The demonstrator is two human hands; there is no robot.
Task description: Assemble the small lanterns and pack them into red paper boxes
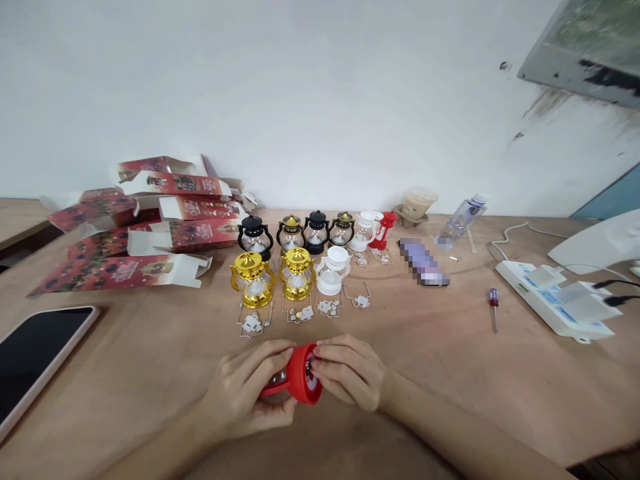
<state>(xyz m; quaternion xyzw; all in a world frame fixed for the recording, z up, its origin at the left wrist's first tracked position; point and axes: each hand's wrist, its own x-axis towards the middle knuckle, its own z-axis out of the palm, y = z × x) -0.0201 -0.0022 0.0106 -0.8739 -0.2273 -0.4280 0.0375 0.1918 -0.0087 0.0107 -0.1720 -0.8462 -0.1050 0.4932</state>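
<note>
Holding the red lantern (pixel 296 373) sideways, your L grip (pixel 255 385) is closed round its body, fingers over the top & thumb underneath; clear glass (pixel 277 379) shows btwn. Key relation: long axis runs approx. L-R, btwn your 2 hands, w/ the base (pixel 299 381) end pointing at your R grip (pixel 350 375). R is nearer that end: its fingertips are bunched nearly shut, right at the recessed underside. Can't tell if they pinch a small part in there, as the fingers block the view. L has the weight, prob. all of it.

Lantern's off the surface (pixel 425 353), low & central, nearest you. Beyond it, well apart: part sets (pixel 251 324) w/ bent wires, then 2 gold lanterns (pixel 298 283) & a white lantern (pixel 330 280). Screwdriver (pixel 494 295) lies far R, on R hand's side, tip roughly twd you, nobody touching it.
</note>
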